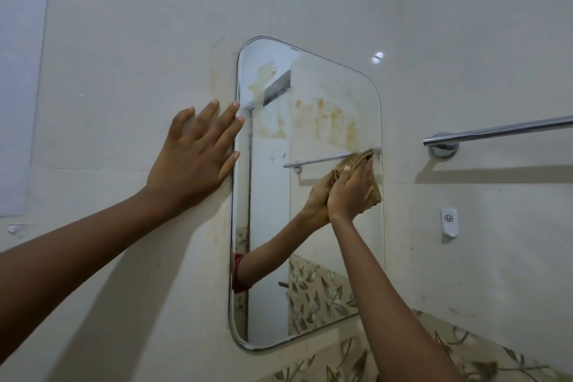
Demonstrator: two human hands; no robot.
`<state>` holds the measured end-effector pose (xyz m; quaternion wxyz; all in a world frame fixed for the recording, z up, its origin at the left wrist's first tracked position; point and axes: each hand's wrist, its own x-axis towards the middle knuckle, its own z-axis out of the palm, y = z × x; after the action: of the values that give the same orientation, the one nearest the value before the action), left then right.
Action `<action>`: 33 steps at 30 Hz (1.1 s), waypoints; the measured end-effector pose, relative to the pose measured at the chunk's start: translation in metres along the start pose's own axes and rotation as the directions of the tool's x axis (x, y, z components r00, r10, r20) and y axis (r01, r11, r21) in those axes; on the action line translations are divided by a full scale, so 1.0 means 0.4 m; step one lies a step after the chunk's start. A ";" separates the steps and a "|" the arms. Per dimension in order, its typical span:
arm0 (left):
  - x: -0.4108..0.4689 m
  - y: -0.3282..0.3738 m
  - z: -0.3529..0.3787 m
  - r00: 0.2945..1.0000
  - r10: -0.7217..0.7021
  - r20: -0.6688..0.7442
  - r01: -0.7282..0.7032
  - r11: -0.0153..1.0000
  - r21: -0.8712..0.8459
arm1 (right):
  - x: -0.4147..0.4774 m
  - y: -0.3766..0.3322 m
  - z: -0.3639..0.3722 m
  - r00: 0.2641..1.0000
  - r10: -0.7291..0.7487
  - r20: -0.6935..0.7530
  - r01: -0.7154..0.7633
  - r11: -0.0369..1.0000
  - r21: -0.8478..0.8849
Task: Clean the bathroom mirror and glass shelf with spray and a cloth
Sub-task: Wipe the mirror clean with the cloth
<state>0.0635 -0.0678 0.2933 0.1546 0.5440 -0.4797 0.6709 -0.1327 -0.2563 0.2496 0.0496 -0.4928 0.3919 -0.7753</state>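
A rounded wall mirror fills the centre, with brownish-yellow smears across its upper half, toward twelve o'clock. At its three o'clock edge, the right hand presses a crumpled tan cloth against the glass. The left hand lies flat and open-fingered on the tiled wall at nine o'clock, fingertips touching the mirror's edge.

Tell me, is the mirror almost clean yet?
Not yet. The lower half of the mirror looks clear. The right hand is pressing a brown cloth against the glass mid-height, while the left hand rests flat on the wall. Yellow-brown smears across the upper part remain. No glass shelf or spray shows.
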 end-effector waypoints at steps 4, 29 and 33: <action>-0.002 -0.001 0.001 1.000 0.001 -0.006 -0.001 1.000 -0.005 | -0.013 0.041 0.008 0.989 -0.143 0.039 0.142 0.990 0.026; -0.003 0.006 -0.035 0.999 -0.043 -0.020 0.039 0.984 -0.174 | -0.226 -0.301 0.034 0.703 -0.663 0.256 0.584 0.744 0.323; -0.005 0.006 -0.032 0.998 -0.052 -0.019 0.048 0.983 -0.176 | -0.263 -0.242 0.022 0.628 -0.727 0.278 0.635 0.685 0.356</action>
<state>0.0551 -0.0581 0.2911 0.2241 0.5322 -0.5214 0.6282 -0.0423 -0.1458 0.2388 -0.1155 -0.7421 0.0659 -0.6569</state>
